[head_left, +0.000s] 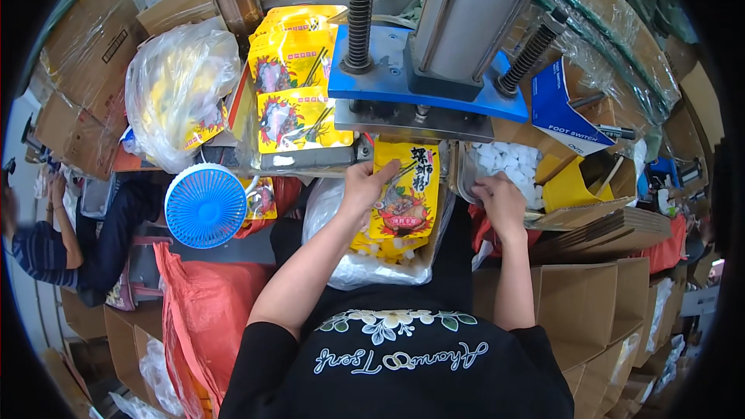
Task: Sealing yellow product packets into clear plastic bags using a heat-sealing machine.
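My left hand (368,188) pinches the left edge of a yellow printed pouch (407,194), whose top reaches under the press (419,112). Below that pouch, more yellow pouches with small white spouts (380,252) lie in a box lined with clear plastic (388,273). My right hand (500,202) is at the near left side of a clear tray (464,174) of small white caps (508,163). Its fingers are curled together at the tray, and what they hold, if anything, is hidden.
Stacked yellow pouches (303,116) lie left of the press. A blue fan (206,206) and a stuffed clear bag (182,85) stand further left. At right are a blue-and-white carton (570,112) and cardboard boxes (578,302). Another person (46,240) sits at far left.
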Motion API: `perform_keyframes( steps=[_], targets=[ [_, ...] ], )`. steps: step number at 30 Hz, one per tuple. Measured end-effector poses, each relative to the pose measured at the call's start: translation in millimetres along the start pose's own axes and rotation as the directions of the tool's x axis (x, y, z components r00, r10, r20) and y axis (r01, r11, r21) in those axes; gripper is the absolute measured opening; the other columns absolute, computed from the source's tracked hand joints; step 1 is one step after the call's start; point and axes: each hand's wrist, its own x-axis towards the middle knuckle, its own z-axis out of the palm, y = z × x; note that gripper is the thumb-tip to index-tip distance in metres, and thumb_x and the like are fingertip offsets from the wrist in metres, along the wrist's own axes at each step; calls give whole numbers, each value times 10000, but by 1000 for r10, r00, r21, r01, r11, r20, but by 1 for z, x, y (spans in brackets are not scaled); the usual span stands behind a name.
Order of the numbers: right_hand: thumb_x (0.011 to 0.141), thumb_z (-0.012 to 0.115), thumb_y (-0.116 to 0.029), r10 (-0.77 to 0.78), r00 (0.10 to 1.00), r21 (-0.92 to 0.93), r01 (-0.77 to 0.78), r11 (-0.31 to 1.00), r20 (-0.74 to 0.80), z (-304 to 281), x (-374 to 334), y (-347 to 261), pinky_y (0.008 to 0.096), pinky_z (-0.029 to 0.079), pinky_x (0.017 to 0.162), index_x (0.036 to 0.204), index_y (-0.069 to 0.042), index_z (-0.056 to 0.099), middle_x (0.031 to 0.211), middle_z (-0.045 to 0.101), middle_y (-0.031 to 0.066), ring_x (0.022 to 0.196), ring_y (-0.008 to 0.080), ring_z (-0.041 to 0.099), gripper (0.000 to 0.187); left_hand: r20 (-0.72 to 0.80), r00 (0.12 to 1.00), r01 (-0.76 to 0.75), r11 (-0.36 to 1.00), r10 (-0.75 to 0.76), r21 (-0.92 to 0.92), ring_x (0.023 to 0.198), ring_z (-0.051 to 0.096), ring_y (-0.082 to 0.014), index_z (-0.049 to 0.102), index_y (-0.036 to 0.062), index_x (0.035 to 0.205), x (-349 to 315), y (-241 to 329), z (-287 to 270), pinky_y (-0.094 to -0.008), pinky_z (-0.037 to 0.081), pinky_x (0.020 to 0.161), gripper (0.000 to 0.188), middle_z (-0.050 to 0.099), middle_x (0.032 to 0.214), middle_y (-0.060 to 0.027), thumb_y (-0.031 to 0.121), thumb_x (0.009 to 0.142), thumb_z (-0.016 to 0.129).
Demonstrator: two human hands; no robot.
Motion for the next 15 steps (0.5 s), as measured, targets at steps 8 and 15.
perform_keyframes(
  steps=[8, 15],
  targets=[
    [876, 668, -97, 78, 995, 531, -34, 847, -61, 11, 13, -3, 279, 462, 661, 905, 38, 668, 799, 647, 93, 681, 164, 593, 138, 212, 637, -285, -29, 741, 958, 1300, 459, -290, 613, 104, 1221, -16, 34, -89, -483, 233, 1120, 518, 588, 1280, -97, 195, 738, 778],
    [845, 697, -77, 20, 998, 695, 25, 718, -56, -2, 16, -31, 240, 456, 677, 942, -16, 683, 817, 645, 17, 734, 88, 566, 115, 31, 794, -390, 469, 607, 792, 820, 636, -193, 675, -1, 955, -60, 55, -78, -317, 478, 804, 133, 656, 872, -92, -13, 823, 658]
  ],
)
